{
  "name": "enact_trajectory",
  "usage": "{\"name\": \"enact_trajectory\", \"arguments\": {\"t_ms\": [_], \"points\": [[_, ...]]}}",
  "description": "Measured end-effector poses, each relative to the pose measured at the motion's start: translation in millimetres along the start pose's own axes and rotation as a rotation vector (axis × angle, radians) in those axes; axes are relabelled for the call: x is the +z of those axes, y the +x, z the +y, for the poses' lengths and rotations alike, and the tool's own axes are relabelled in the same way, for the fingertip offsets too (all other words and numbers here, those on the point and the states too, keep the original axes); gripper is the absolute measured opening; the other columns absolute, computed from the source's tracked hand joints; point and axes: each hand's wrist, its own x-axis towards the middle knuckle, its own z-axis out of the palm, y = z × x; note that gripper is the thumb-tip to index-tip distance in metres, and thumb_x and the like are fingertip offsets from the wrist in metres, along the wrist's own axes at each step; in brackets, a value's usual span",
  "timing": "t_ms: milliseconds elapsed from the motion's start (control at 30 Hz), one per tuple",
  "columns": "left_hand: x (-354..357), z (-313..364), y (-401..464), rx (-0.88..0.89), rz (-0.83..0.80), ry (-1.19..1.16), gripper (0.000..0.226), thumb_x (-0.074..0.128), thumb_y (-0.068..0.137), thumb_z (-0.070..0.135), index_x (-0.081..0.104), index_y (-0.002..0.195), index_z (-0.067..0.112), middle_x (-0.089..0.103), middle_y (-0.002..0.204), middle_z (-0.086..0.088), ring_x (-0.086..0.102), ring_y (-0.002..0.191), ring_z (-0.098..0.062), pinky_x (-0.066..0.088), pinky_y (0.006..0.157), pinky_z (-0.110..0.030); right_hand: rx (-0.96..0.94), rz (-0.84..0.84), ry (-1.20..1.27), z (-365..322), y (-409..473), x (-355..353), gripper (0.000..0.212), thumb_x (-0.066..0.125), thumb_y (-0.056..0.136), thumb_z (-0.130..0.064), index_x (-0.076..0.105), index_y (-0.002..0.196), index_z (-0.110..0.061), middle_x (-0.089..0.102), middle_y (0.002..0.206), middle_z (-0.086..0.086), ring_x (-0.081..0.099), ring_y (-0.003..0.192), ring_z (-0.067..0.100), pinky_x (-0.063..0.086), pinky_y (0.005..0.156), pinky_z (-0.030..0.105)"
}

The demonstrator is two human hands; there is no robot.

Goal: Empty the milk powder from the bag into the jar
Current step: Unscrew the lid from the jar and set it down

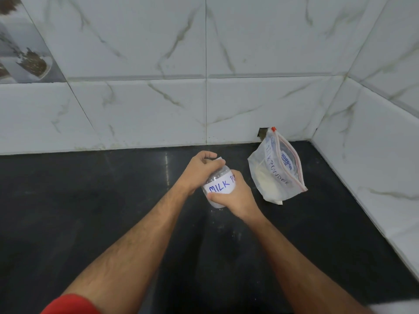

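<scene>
A clear plastic jar (219, 186) with a white label reading "MILK PO…" in blue is held above the black counter (90, 211). My right hand (235, 196) grips its body from the right and below. My left hand (200, 169) curls over its top, covering the white lid (218, 158), of which only a sliver shows. To the right, a clear zip bag (275, 168) marked "MILK POWDER" stands against the back wall, with white powder in its lower part. Its red-striped zip runs along the upper right edge, with a small red slider at the top.
White marble-look tiled walls (249, 98) close off the counter at the back and on the right, forming a corner behind the bag. A small dark hole (262, 132) sits in the wall tile just behind the bag. The counter stretches dark and glossy to the left.
</scene>
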Motion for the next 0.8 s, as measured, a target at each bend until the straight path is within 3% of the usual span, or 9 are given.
{"name": "enact_trajectory", "arguments": {"t_ms": [100, 233, 333, 433, 533, 600, 700, 800], "points": [[-4.6, 2.8, -1.6, -0.031, -0.035, 0.027, 0.05, 0.072, 0.086, 0.034, 0.049, 0.128, 0.02, 0.07, 0.105, -0.011, 0.074, 0.078, -0.018, 0.058, 0.068, -0.028, 0.025, -0.049, 0.016, -0.4, -0.8, 0.1, 0.086, 0.09, 0.066, -0.033, 0.036, 0.133, -0.031, 0.055, 0.109, -0.02, 0.059, 0.098, 0.007, 0.047, 0.068, 0.012], [-13.7, 3.7, 0.2, -0.031, -0.079, 0.027, 0.061, 0.07, 0.086, 0.046, 0.049, 0.135, 0.017, 0.068, 0.116, -0.008, 0.072, 0.094, -0.018, 0.057, 0.085, -0.032, 0.028, -0.133, 0.011, -2.1, 3.7, -4.9, 0.079, 0.082, 0.078, -0.034, 0.035, 0.141, -0.027, 0.054, 0.126, -0.008, 0.057, 0.108, 0.012, 0.051, 0.089, 0.023], [-18.9, 4.8, -2.3, -0.046, -0.164, 0.003, 0.058, 0.059, 0.093, 0.05, 0.05, 0.134, 0.01, 0.065, 0.107, 0.002, 0.063, 0.089, -0.007, 0.05, 0.084, -0.027, 0.007, -0.091, -0.035, 3.5, 7.4, -11.8, 0.072, 0.083, 0.077, -0.032, 0.042, 0.136, -0.026, 0.058, 0.121, -0.006, 0.06, 0.106, 0.013, 0.05, 0.082, 0.018], [-25.5, 5.8, -4.2, -0.075, -0.204, -0.022, 0.039, 0.057, 0.099, 0.033, 0.05, 0.134, 0.017, 0.065, 0.109, 0.002, 0.063, 0.095, -0.01, 0.048, 0.084, -0.022, 0.012, -0.021, -0.037, 7.7, 9.9, -18.2, 0.076, 0.085, 0.074, -0.03, 0.041, 0.135, -0.024, 0.058, 0.12, -0.005, 0.06, 0.105, 0.012, 0.051, 0.082, 0.021], [-30.5, 6.3, -4.7, -0.055, -0.181, 0.072, 0.049, 0.065, 0.094, 0.027, 0.046, 0.139, 0.018, 0.07, 0.109, 0.0, 0.064, 0.093, -0.007, 0.047, 0.077, -0.019, 0.004, -0.012, -0.045, 10.8, 9.3, -22.0, 0.078, 0.086, 0.073, -0.028, 0.04, 0.136, -0.022, 0.057, 0.123, -0.004, 0.059, 0.108, 0.014, 0.055, 0.09, 0.028], [-29.2, 5.2, -3.2, -0.041, -0.17, 0.093, 0.06, 0.069, 0.091, 0.028, 0.044, 0.143, 0.014, 0.072, 0.111, -0.001, 0.066, 0.096, -0.009, 0.049, 0.082, -0.024, -0.003, -0.027, -0.074, 10.1, 6.9, -20.9, 0.079, 0.086, 0.073, -0.028, 0.039, 0.137, -0.023, 0.056, 0.124, -0.005, 0.059, 0.108, 0.014, 0.054, 0.093, 0.03], [-20.0, 5.6, -2.1, -0.03, -0.185, 0.072, 0.066, 0.071, 0.089, 0.03, 0.041, 0.145, 0.013, 0.07, 0.117, 0.0, 0.067, 0.105, -0.012, 0.052, 0.089, -0.027, -0.02, -0.048, -0.117, 9.7, 3.0, -14.2, 0.079, 0.085, 0.075, -0.029, 0.037, 0.138, -0.024, 0.054, 0.123, -0.008, 0.057, 0.103, 0.011, 0.052, 0.088, 0.022], [-13.6, 7.3, -2.4, -0.018, -0.185, 0.055, 0.061, 0.069, 0.09, 0.034, 0.043, 0.142, 0.015, 0.071, 0.11, 0.006, 0.068, 0.104, -0.01, 0.052, 0.092, -0.028, -0.026, -0.049, -0.143, 10.1, 1.9, -9.9, 0.08, 0.084, 0.077, -0.03, 0.035, 0.14, -0.024, 0.051, 0.123, -0.009, 0.055, 0.102, 0.01, 0.046, 0.084, 0.015]]}}
